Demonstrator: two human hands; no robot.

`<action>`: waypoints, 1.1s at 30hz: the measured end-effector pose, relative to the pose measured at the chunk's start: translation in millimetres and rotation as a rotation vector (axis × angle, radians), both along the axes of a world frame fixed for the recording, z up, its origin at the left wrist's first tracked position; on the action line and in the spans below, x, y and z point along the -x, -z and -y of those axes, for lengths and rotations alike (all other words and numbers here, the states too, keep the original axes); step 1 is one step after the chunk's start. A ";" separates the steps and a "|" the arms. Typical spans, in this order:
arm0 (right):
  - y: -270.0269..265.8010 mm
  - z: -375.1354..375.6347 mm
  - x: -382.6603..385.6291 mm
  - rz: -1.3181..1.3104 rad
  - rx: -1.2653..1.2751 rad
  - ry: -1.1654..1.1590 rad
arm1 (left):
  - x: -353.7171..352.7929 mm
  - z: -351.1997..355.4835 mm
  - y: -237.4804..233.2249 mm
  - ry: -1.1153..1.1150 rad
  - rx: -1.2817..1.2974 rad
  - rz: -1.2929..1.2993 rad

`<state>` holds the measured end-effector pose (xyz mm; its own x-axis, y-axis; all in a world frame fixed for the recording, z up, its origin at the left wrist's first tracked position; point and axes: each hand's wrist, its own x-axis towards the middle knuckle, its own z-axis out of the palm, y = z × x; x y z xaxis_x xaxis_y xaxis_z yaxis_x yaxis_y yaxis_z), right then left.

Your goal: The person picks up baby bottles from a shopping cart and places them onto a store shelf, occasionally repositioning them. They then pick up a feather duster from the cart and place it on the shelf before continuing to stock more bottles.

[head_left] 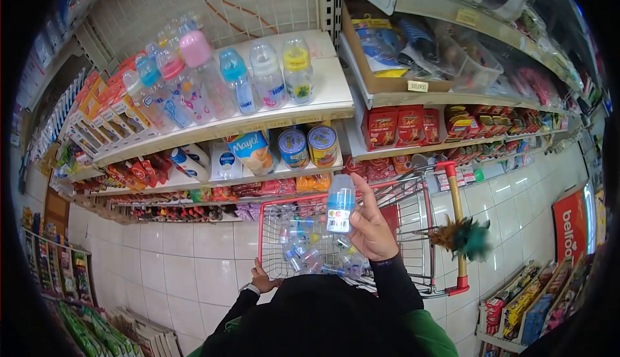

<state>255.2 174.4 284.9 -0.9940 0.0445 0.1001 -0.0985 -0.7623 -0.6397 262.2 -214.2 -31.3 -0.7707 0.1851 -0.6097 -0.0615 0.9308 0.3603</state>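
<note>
My right hand (371,228) is closed around a clear baby bottle (340,205) with a blue band under its cap and a printed label with a barcode. The bottle is held upright above a wire shopping cart (260,234) with red edging. Several more baby bottles (303,247) lie jumbled inside the cart. At the cart's near left corner, my left hand (263,279) grips the rim; its fingertips are partly hidden. Ahead on the top shelf stand baby bottles with blue, white and yellow caps (265,76), plus a pink-capped one (196,50).
Below the white shelf (329,79) are tins (308,147) and a Mayo! pack (250,153). Red packets (394,128) fill the right shelving. A feather duster (462,237) hangs by the cart's handle (458,228). Racks of goods (516,305) stand at lower right, tiled floor (174,254) at left.
</note>
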 end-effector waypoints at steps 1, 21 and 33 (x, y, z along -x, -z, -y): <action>-5.3 0.2 -1.5 -0.015 -0.035 -0.001 | 0.7 -4.0 -8.9 -0.034 0.008 0.029; -18.3 1.1 -22.7 0.097 -0.042 0.187 | 126.6 -215.3 -335.7 0.492 -0.475 -1.155; 4.1 -28.8 -44.6 0.148 -0.050 0.321 | 175.2 -276.5 -359.6 0.683 -0.246 -1.368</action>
